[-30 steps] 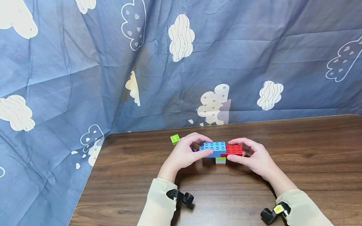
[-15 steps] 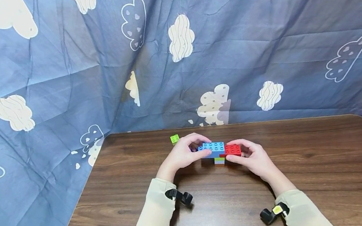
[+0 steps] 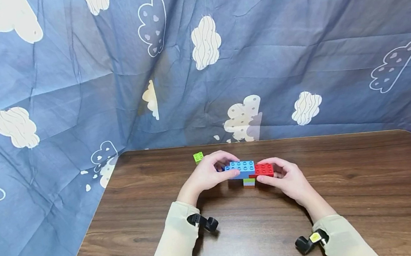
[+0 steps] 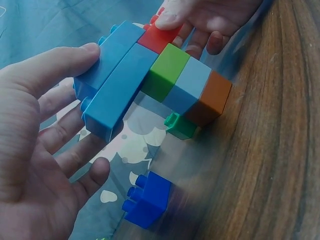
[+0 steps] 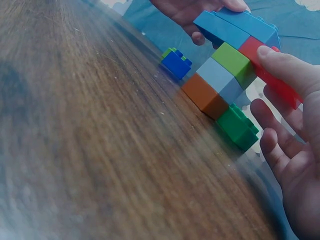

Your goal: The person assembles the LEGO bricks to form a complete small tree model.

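Observation:
A column of lime (image 4: 166, 70), pale blue (image 4: 187, 84) and orange (image 4: 211, 97) toy building bricks stands on the table. Across its top lie a red brick (image 3: 264, 169) at the right and two stacked blue bricks (image 3: 241, 167) reaching left. My left hand (image 3: 209, 173) holds the blue bricks between thumb and fingers. With thumb and fingers, my right hand (image 3: 290, 181) pinches the red brick; its lower fingers hang apart from the column in the right wrist view. A green brick (image 5: 237, 127) sits by the column's foot; whether they are joined, I cannot tell.
A dark blue brick (image 4: 150, 197) lies on the wooden table (image 3: 363, 192), beyond the left hand. A lime brick (image 3: 198, 157) shows near it, toward the table's back edge. A blue cloth with cloud prints (image 3: 257, 47) hangs behind the table.
Over the first half second, the brick column and both hands shifted very slightly left. Since then they have stayed in place, with both grips the same.

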### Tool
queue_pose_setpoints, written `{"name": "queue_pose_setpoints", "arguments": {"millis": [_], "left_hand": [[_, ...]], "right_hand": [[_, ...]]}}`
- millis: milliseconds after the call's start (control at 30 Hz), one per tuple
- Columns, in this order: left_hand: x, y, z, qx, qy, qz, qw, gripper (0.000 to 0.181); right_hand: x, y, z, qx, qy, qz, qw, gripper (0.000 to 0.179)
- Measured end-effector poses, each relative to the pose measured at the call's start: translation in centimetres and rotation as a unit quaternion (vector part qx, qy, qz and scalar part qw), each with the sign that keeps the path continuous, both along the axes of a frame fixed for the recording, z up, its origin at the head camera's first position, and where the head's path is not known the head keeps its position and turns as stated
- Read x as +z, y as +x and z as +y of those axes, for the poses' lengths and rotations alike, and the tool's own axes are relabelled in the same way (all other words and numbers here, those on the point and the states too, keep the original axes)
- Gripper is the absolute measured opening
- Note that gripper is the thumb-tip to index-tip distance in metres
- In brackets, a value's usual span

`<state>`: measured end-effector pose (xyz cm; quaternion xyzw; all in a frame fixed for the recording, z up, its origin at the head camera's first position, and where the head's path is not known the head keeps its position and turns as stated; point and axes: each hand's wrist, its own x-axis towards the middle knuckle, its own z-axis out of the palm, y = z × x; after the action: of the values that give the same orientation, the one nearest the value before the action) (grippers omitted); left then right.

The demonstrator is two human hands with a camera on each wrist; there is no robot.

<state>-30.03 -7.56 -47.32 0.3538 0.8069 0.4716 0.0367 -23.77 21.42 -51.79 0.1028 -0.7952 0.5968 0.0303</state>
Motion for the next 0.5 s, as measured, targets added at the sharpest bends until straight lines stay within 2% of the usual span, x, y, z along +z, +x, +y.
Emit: {"name": "queue_pose_setpoints", "arguments": {"millis": [500], "left_hand": [[0.13, 0.04, -0.14, 0.000, 0.002, -0.015, 0.9999, 0.032]], "right_hand": [[-0.17, -0.12, 0.18, -0.007, 0.002, -0.009, 0.9999, 0.048]]}}
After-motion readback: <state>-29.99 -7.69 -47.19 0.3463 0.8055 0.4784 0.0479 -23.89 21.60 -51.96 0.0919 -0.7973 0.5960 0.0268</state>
